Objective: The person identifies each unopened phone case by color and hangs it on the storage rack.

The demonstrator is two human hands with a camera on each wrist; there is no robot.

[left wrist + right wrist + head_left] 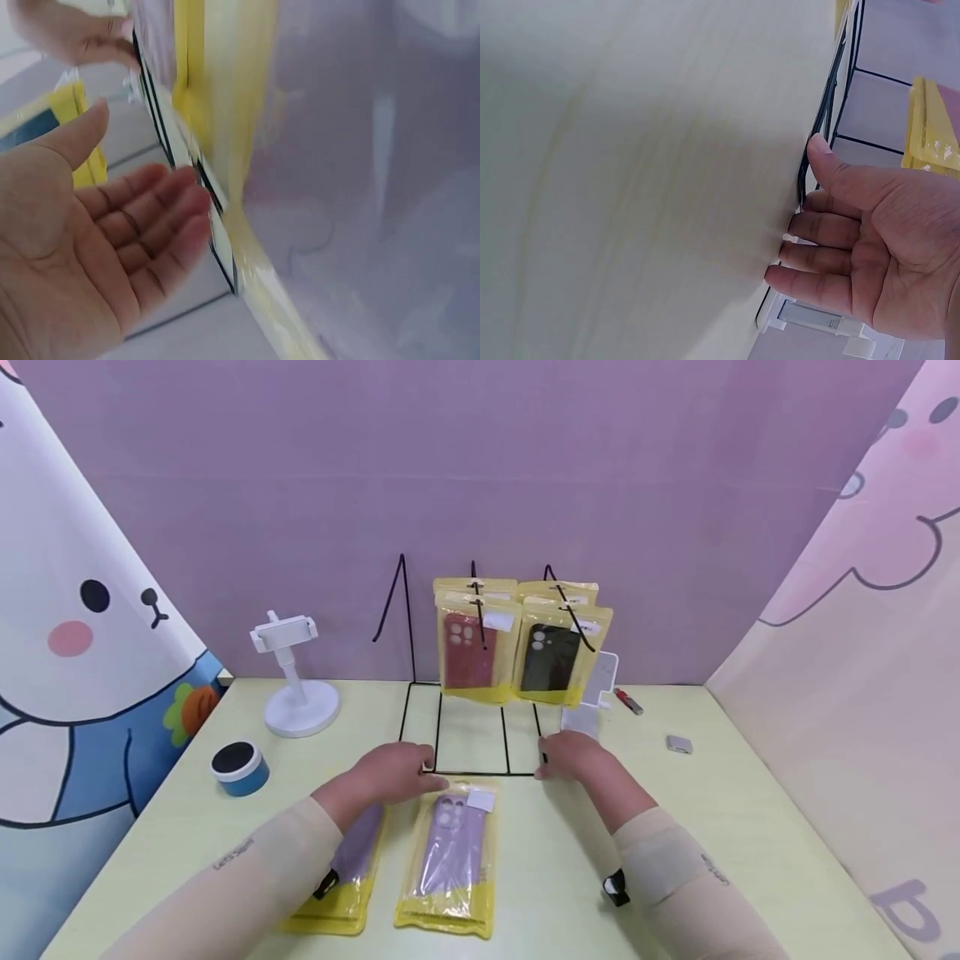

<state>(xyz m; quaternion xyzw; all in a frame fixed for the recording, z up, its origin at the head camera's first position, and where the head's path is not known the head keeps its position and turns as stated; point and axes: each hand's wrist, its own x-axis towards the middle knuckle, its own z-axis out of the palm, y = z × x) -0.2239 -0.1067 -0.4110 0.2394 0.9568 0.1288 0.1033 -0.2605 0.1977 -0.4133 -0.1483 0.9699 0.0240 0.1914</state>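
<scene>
Lilac-case pouch (360, 852) lies at 7 o'clock. Left hand (393, 772): fingers loosely spread, at 8 o'clock of the centred wire rack (480, 773). Second lilac-case pouch (447, 860) on counter (540, 877), 6 o'clock. Right hand (572, 755): fingers straight, thumb touching rack's 4 o'clock corner.

over on the left i've got the white stand (298, 703), upright on a round base, holder at the top. just in front and further left, there's the jar (242, 773), blue with a white rim and dark top. across the pale table (757, 852) to the right, i'm seeing a white frame (602, 678), partly hidden, a red and grey stick (628, 701) near it, then the grey square (678, 744), lying flat! behind, a purple wall (465, 468), flanked by a cartoon left panel (60, 552) and pink-patterned right panel (877, 635).
</scene>
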